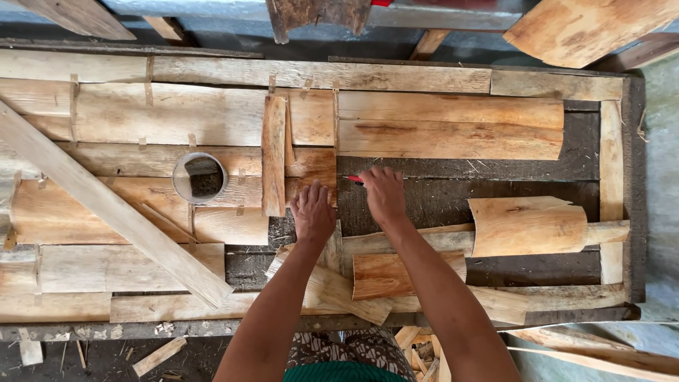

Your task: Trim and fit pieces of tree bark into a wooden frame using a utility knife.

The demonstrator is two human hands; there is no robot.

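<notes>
Head view, looking straight down on a dark counter (453,201) covered in thin wood veneer sheets.

Left hand (312,212): flat, fingers spread, palm down, pressing the lower corner of a reddish-brown veneer sheet (315,166) near the counter's middle. Not gripping anything.

Right hand (383,194): fingers pinched on a small red tool (353,180), pencil or blade, can't tell which. Its tip sits at the right edge of that same sheet, where the veneer meets bare counter.

Around them:
- Narrow upright veneer strip (274,155) lying across the sheets, just left of the left hand.
- Short grey pipe ring (199,177) standing on end, further left, on the veneer.
- Long pale plank (106,205) laid diagonally from the left edge toward the near edge.
- Wide veneer sheet (453,127) toward the far edge, right of centre.
- Curled veneer piece (527,225) over a pale round stick (608,232) toward the right edge.
- Smaller brown veneer piece (385,274) and loose pale offcuts (332,290) at the near edge, under both forearms.
- Wood scraps (159,355) on the floor below the near edge.
</notes>
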